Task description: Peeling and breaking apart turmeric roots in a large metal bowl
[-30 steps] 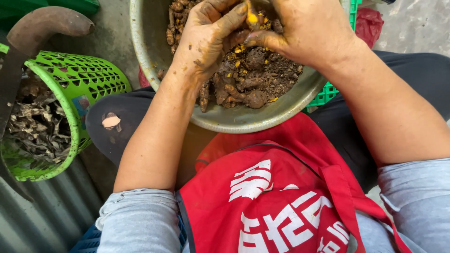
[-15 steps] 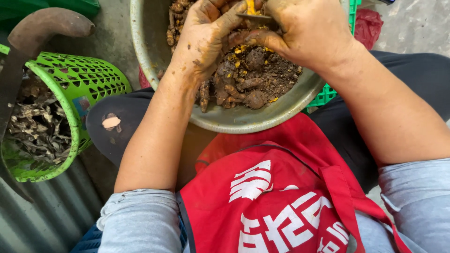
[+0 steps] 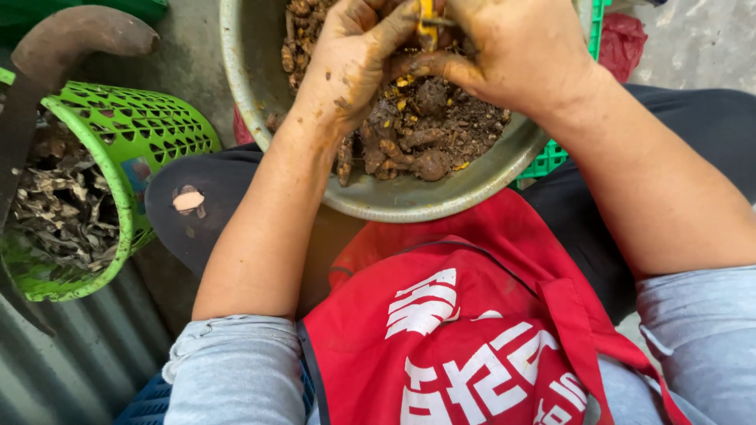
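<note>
A wide metal bowl (image 3: 409, 206) rests on my lap, filled with muddy brown roots (image 3: 417, 130) and orange-yellow scraps. Both hands work over it at the top of the head view. My left hand (image 3: 354, 55), caked in dirt, pinches a small orange root piece (image 3: 426, 17) between thumb and fingers. My right hand (image 3: 512, 47) closes around what looks like a thin blade (image 3: 441, 22) set against that piece; its handle is hidden in the fist.
A green plastic basket (image 3: 126, 149) holding dry brown peelings stands at left, beside a rusty curved metal part (image 3: 71, 35). A red apron (image 3: 472, 330) covers my lap. Another green crate (image 3: 551, 157) and a red bag (image 3: 622, 39) lie behind the bowl.
Both hands have stayed over the bowl; the fingers have shifted slightly around the orange piece and it sits a little higher in view.
</note>
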